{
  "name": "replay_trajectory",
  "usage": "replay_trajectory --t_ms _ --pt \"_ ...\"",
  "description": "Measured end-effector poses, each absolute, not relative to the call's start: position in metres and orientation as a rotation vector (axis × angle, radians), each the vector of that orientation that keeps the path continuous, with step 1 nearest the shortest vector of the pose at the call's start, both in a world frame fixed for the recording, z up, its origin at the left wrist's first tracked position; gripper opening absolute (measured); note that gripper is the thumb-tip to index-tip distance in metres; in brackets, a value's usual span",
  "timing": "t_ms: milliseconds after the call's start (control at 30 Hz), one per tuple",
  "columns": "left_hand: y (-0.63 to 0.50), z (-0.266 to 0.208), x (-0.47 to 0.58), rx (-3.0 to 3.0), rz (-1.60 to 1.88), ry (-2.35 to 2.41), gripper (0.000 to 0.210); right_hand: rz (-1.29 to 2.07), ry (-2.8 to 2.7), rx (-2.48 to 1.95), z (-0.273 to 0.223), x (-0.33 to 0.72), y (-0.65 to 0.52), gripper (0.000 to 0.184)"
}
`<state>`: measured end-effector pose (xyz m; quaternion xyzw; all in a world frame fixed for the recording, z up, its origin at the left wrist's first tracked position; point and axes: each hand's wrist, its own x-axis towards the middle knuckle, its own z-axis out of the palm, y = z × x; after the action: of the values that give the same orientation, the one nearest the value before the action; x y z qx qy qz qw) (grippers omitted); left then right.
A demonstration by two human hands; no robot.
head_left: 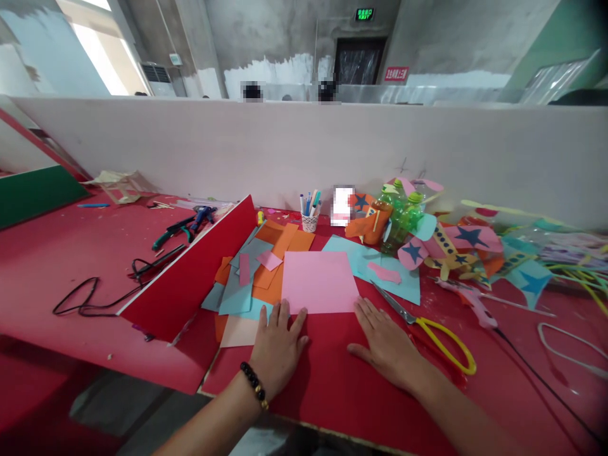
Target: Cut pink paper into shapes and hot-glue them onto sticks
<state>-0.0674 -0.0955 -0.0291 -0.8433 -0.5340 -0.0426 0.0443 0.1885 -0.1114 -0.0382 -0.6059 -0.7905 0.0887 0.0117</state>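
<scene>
A sheet of pink paper (320,282) lies flat on the red table in front of me. My left hand (279,345) rests with fingers spread at its lower left corner, fingertips touching the paper and the coloured scraps beside it. At the lower right corner, my right hand (382,342) lies flat, its fingertips on the edge and the thumb pointing inward. Neither hand grips anything. Just right of my right hand are scissors with yellow handles (444,342), blades pointing up and left. Orange and blue paper pieces (237,291) overlap on the left.
A red divider board (190,278) stands at the left. Behind the paper are a cup of pens (309,220) and green plastic bottles (403,221) with paper decorations. A pink glue gun (470,301) with a black cord lies right; pliers (173,233) lie beyond the divider.
</scene>
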Motion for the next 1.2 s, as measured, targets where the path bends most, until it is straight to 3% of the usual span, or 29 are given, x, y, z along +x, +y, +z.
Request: replay_trajectory --t_ms 267,533,700,833,933,1033,1100,1200 --pt "-0.095 -0.030 -0.073 -2.582 -0.121 -1.620 0.049 0.153 -2.388 -1.952 -0.049 0.187 -0.115 0.087" --pt "-0.084 -0.001 -0.084 -2.717 -0.122 -1.566 0.034 0.154 -2.251 -2.054 -0.047 0.188 -0.119 0.092" --pt "-0.053 0.009 -0.076 -2.827 -0.143 -1.582 0.019 0.037 -2.158 -1.880 -0.034 0.208 -0.141 0.064" --pt "-0.025 0.003 -0.069 -2.891 -0.140 -1.569 0.041 -0.215 -1.959 -1.895 -0.039 0.252 -0.167 0.044" --pt "-0.010 0.002 -0.066 -2.973 0.011 -1.686 0.044 -0.210 -1.875 -2.009 -0.054 0.287 -0.177 0.042" --pt "-0.003 0.005 -0.065 -3.108 0.068 -1.674 0.023 -0.132 -1.840 -2.101 -0.068 0.309 -0.177 0.044" --pt "-0.001 0.007 -0.065 -3.208 -0.005 -1.645 0.012 -0.072 -1.843 -2.124 -0.071 0.315 -0.172 0.045" --pt "-0.002 0.011 -0.065 -3.402 -0.307 -1.707 0.022 0.046 -1.852 -2.160 -0.061 0.314 -0.166 0.047"
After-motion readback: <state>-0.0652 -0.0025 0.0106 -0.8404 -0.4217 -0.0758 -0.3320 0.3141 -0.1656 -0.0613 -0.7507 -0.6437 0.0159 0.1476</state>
